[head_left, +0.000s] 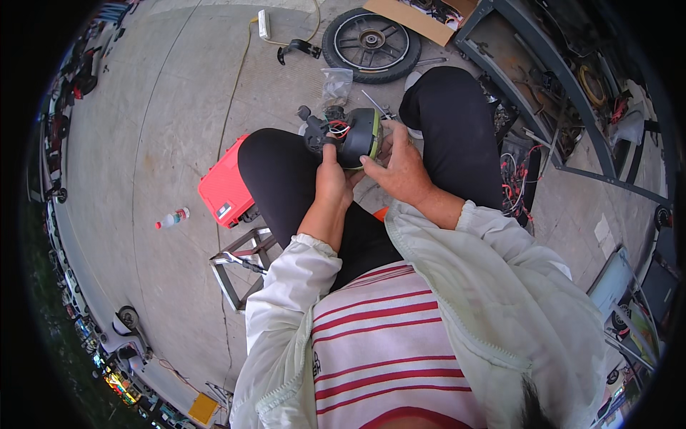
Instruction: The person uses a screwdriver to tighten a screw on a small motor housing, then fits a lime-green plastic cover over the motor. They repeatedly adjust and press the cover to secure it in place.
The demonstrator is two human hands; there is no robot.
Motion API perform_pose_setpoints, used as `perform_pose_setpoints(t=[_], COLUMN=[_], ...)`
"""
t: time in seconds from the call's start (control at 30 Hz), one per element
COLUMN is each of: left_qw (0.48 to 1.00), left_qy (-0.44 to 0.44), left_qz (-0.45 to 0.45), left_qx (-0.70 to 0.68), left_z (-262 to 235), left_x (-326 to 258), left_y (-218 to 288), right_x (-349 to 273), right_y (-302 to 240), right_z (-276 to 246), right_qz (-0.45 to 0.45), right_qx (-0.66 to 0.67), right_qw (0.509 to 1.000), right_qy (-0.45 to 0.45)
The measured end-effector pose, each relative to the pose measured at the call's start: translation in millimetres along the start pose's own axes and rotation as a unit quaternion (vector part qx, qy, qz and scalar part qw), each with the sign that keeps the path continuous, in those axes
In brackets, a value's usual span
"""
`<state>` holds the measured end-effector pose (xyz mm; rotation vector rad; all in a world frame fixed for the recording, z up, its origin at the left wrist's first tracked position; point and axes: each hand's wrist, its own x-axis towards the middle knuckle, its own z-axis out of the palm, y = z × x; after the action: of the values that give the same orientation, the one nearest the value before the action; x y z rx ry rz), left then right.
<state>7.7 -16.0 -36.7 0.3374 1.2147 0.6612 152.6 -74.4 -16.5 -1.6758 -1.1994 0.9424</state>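
Item: round black motor unit (355, 136) with a green rim and red wiring, held above the knees, wired face turned left. Left hand (333, 179): fingers clamped on its lower edge, steadying it. Right hand (400, 170): fingers wrapped over the right rim. On the floor: red case (223, 190), spoked wheel (370, 44), plastic bottle (172, 219).

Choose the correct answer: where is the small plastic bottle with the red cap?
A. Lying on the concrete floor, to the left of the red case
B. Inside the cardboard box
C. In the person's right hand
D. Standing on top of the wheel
A. The small plastic bottle lies on its side on the concrete floor, to the left of the red case, while both hands are on the round black part above the knees.
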Motion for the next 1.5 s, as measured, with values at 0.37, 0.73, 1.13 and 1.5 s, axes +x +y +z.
perform_pose_setpoints(t=[0.37,0.73,1.13,1.5], left_qw=[1.000,0.990,1.000,0.984], left_qy=[0.000,-0.022,0.002,-0.098], left_qz=[0.022,0.131,0.015,-0.099], left_qx=[0.012,-0.052,-0.021,-0.114], left_z=[1.0,9.2,8.4,44.0], left_x=[1.6,-9.3,-3.4,-46.5], left_y=[-4.8,1.4,11.7,40.1], right_x=[-2.0,-4.6,-1.9,21.2], right_y=[6.8,12.1,9.4,-12.9], right_z=[2.5,6.6,0.7,-23.8], right_qz=[-0.022,-0.104,-0.062,-0.142], right_qx=[0.045,0.072,0.009,0.010], right_qw=[0.999,0.992,0.998,0.990], right_qy=[-0.011,0.003,-0.029,-0.004])
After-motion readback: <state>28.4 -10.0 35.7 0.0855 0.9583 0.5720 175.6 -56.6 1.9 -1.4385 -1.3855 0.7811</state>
